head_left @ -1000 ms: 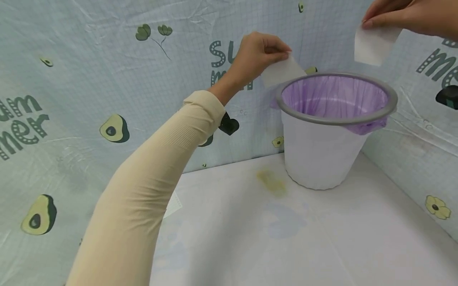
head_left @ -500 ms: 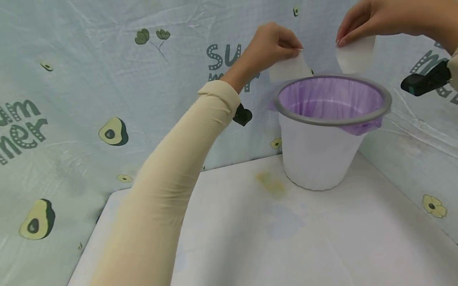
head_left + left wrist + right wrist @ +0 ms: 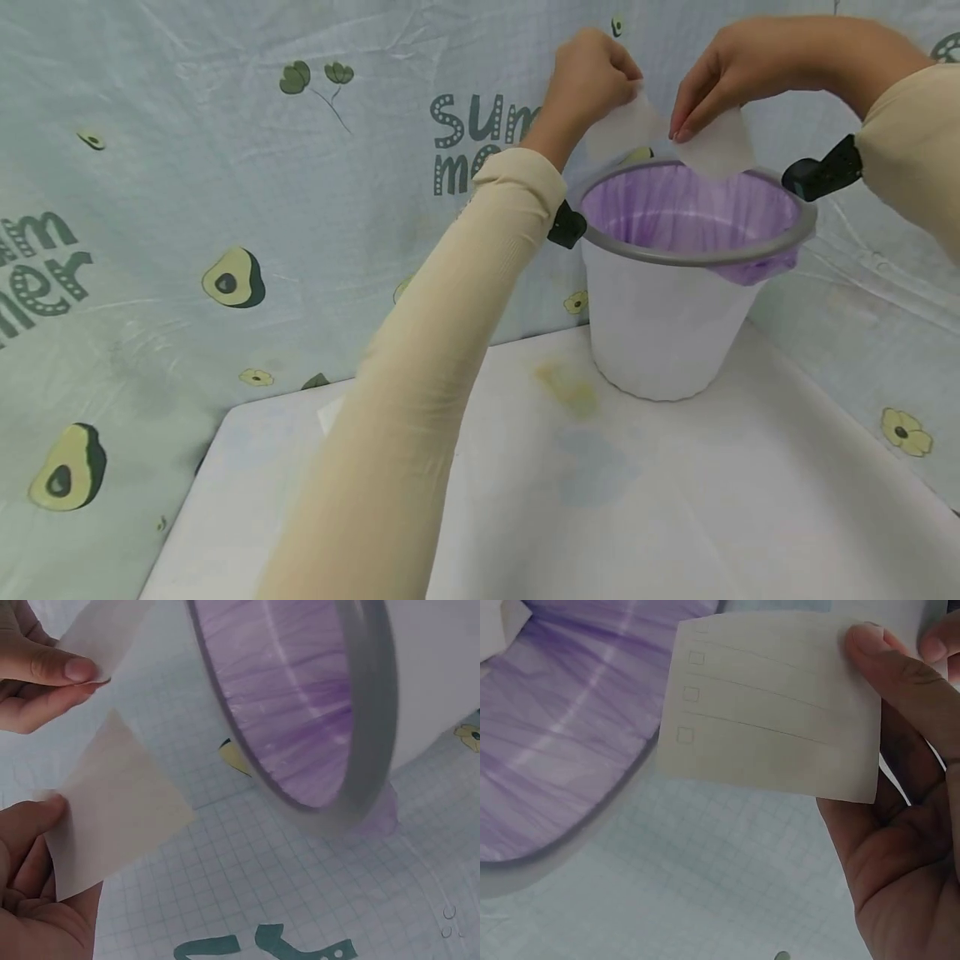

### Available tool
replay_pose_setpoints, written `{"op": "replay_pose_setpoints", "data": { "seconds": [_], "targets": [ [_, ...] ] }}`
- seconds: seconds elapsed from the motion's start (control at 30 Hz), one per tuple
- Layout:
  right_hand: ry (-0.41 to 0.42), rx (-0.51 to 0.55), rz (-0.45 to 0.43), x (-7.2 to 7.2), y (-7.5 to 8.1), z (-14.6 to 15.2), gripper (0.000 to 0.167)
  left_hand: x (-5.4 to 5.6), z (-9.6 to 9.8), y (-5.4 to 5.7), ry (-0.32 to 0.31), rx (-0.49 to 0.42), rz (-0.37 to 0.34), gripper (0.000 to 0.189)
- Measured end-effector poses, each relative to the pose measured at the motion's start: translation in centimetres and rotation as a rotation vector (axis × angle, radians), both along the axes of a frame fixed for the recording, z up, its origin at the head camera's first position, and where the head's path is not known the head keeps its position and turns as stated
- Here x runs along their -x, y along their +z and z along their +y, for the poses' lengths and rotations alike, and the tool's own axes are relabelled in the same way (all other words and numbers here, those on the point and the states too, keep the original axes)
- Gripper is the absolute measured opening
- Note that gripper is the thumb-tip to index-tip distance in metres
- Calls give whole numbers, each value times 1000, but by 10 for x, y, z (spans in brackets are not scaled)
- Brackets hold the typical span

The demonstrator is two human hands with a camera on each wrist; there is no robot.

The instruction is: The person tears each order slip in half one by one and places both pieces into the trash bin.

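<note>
In the head view my left hand pinches a small white paper by its edge, just behind and left of the bin's rim. The left wrist view shows this paper as a plain square between thumb and fingers. My right hand holds another small paper over the bin's back rim. Up close in the right wrist view, that one is a checklist note with printed lines and small boxes. Below both hands stands a white bin with a grey rim and a purple liner.
Crumpled white paper lies inside the bin. A pale sheet shows partly behind my left sleeve on the white table. Yellow and faint blue stains mark the tabletop. A patterned cloth covers the walls behind and to the right.
The right hand has come in from the upper right, bringing its note over the bin's back rim. My left hand has shifted right and slightly up, so the two papers are now close together.
</note>
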State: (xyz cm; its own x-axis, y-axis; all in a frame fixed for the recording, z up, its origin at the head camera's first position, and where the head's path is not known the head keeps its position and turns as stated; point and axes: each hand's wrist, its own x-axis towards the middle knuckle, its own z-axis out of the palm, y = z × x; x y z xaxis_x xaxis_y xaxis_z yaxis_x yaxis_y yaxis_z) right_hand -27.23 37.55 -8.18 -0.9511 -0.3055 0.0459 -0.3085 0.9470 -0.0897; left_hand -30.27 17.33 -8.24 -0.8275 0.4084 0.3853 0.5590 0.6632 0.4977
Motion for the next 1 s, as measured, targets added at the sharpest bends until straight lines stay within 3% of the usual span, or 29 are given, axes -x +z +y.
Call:
{"op": "replay_pose_setpoints", "data": {
  "seconds": [0.23,0.4,0.73,1.0],
  "targets": [
    [-21,99,-87,11,6,-3,31,2,6,4,83,41,-70,21],
    [-41,133,-128,13,7,-2,35,2,8,-3,86,23,-120,21],
    [-1,33,-74,13,-1,-3,34,4,8,-14,94,-8,-165,23],
    [6,30,-58,14,-4,2,33,6,8,-23,96,-10,-221,19]
  ]
}}
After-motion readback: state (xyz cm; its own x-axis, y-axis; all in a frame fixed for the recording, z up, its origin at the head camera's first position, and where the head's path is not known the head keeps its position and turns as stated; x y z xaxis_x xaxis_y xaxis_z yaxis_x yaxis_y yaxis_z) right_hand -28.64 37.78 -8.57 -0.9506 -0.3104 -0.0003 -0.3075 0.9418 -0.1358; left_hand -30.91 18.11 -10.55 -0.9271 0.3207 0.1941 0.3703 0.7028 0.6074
